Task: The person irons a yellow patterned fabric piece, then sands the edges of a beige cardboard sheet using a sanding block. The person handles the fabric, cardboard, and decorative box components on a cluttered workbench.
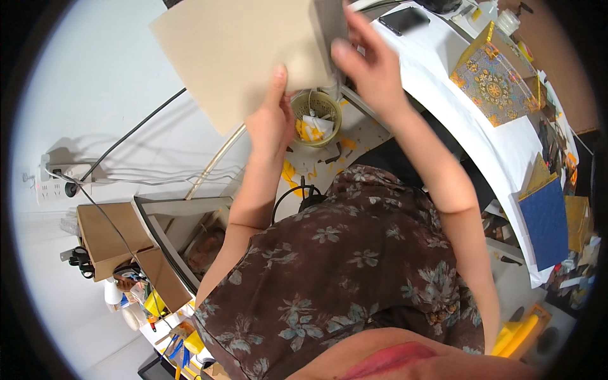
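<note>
One white-covered table curves down the right side of the frame, its outer end lost in the dark lens rim. One beige board fills the upper middle, its top cut off by the frame's edge; a narrow grey strip runs along its right side. One patterned box, gold and grey with floral motifs, stands on the table at upper right. Two brown cardboard panels show at the left, the lower one partly behind a cable.

Two hands are at the board. The right hand, upper centre-right, is at the board's right edge, thumb and fingers apart; it is blurred and its upper fingers run near the frame's top, so I cannot fairly tell whether it grips or only touches. The left hand grasps the board's lower edge, one thumb on the near face, the fingers mostly hidden behind.

One blue panel with a gold strip at its top lies at right. One yellowish basket sits below the board, its upper part covered; the yellow and white scraps inside overlap too much to count. One dark phone lies at the table's upper end, its right part smeared.
</note>
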`<state>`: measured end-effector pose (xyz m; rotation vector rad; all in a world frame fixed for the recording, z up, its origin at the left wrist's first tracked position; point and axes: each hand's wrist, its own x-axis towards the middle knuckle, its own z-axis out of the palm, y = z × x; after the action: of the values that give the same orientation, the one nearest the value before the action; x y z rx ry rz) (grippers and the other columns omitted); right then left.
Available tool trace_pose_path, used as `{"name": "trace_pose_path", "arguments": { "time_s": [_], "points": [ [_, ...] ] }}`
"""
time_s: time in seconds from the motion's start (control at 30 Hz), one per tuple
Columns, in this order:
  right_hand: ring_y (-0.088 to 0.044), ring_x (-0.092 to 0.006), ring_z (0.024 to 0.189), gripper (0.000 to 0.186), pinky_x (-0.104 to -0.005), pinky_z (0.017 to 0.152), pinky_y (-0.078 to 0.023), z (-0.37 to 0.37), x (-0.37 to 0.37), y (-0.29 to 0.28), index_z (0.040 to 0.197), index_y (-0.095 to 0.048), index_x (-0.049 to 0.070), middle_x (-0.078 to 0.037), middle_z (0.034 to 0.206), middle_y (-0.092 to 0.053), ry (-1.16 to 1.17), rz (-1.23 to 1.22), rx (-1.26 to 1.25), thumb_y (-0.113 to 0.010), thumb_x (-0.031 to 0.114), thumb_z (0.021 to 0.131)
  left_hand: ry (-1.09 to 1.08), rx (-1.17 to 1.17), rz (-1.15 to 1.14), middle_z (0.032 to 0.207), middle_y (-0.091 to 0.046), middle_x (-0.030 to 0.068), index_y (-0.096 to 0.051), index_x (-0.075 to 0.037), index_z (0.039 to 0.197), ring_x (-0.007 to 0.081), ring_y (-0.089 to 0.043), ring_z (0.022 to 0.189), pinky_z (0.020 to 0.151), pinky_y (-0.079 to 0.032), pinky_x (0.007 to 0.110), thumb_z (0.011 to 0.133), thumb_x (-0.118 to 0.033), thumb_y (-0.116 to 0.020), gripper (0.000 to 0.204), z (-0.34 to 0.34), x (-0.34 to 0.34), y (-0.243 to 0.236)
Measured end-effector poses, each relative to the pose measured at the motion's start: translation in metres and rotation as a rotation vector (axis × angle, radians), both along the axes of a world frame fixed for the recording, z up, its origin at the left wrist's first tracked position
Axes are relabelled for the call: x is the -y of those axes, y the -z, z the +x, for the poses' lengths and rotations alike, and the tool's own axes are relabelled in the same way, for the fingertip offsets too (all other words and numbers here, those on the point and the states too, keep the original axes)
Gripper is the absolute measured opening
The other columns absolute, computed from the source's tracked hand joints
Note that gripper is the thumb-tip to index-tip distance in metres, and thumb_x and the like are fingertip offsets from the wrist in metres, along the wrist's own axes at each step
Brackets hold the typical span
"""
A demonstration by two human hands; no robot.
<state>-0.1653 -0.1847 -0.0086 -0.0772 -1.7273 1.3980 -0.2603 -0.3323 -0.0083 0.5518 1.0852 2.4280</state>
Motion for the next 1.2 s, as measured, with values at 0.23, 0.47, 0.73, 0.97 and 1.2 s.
{"name": "trace_pose_path", "arguments": {
  "time_s": [0.23,0.47,0.73,0.97,1.2],
  "points": [
    [-0.053,-0.0213,0.121,0.075,-0.0352,0.105,-0.041,0.041,0.014,0.016,0.145,-0.038,-0.005,-0.016,0.133,-0.051,-0.187,-0.228,-0.071,-0.073,0.017,0.083,-0.083,0.112,0.026,0.122,-0.061,0.0118,-0.049,0.000,0.131,0.0215,-0.062,0.111,0.086,-0.056,0.036,0.093,-0.001,-0.062,0.040,-0.011,-0.002,-0.005],
    [-0.053,-0.0161,0.123,0.067,-0.0331,0.105,-0.042,0.023,0.019,-0.016,0.135,-0.052,0.001,-0.007,0.135,-0.052,-0.463,-0.212,0.057,-0.082,0.009,0.075,0.082,0.067,0.002,0.126,-0.060,0.0111,-0.050,0.002,0.131,0.0208,-0.055,0.120,0.104,-0.044,0.037,0.099,-0.018,-0.056,0.038,-0.005,-0.015,0.002],
    [-0.056,-0.0246,0.122,0.046,-0.0375,0.102,-0.048,0.022,0.012,-0.022,0.117,-0.064,-0.001,-0.007,0.138,-0.054,0.342,1.243,-0.011,-0.071,0.005,0.072,0.330,-0.278,0.125,0.142,-0.049,0.0073,-0.047,0.000,0.137,0.0201,-0.041,0.134,0.115,-0.026,0.041,0.089,-0.063,-0.059,0.081,-0.003,0.025,0.005],
    [-0.053,-0.0239,0.124,0.045,-0.0363,0.101,-0.047,0.031,0.014,-0.003,0.125,-0.060,0.003,-0.007,0.137,-0.052,0.198,1.327,0.116,-0.064,0.005,0.081,0.012,0.132,0.024,0.119,-0.061,0.0101,-0.052,0.000,0.128,0.0202,-0.060,0.112,0.093,-0.052,0.034,0.090,-0.001,-0.066,0.041,-0.016,0.011,-0.011],
    [-0.059,-0.0302,0.109,0.075,-0.0393,0.091,-0.052,0.049,0.005,-0.002,0.138,-0.053,0.010,-0.012,0.130,-0.053,0.175,0.666,0.048,-0.081,0.015,0.069,-0.047,-0.005,0.016,0.118,-0.060,0.0149,-0.049,0.004,0.130,0.0215,-0.062,0.108,0.093,-0.054,0.035,0.091,0.001,-0.063,0.041,-0.020,0.010,-0.002]
  ]
}}
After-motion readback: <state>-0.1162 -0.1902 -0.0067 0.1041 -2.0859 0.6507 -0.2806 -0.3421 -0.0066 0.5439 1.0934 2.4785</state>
